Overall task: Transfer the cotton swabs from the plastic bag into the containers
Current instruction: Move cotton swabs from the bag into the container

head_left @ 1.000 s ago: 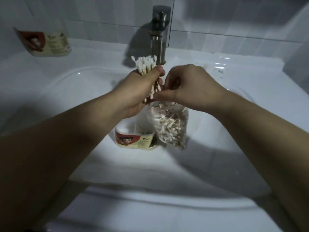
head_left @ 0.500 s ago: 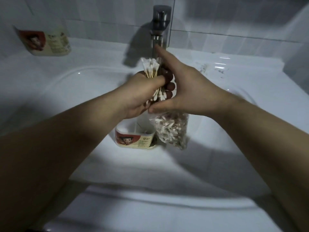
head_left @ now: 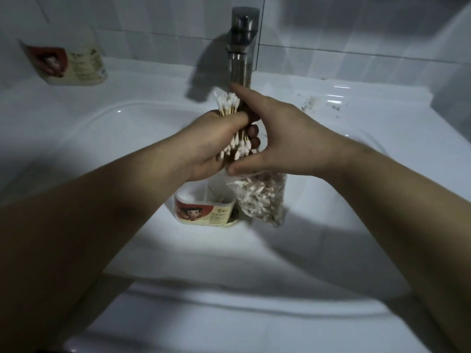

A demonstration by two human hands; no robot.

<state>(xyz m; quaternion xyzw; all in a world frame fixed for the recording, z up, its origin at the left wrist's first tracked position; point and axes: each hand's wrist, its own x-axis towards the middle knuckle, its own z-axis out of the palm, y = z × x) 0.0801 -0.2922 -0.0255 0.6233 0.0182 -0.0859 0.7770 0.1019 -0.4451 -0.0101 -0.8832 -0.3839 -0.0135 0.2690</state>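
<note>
My left hand [head_left: 214,141] is closed around an upright bundle of cotton swabs [head_left: 228,104], white tips showing above and below the fist. My right hand [head_left: 277,138] lies flat against the bundle's right side, forefinger up along the tips, thumb pinching the top of the clear plastic bag [head_left: 262,200]. The bag hangs below, full of swabs. An open white container [head_left: 204,212] with a red cartoon label stands in the sink under my left hand; a few swabs lie inside it.
The white sink basin [head_left: 102,138] surrounds everything. A steel tap [head_left: 242,47] rises just behind my hands. A second labelled container [head_left: 68,63] leans on the back ledge at the left. Tiled wall behind.
My right hand opened from a curled grip and pressed flat against the swab bundle. The bundle's tips drew closer together. The bag and the container stayed where they were.
</note>
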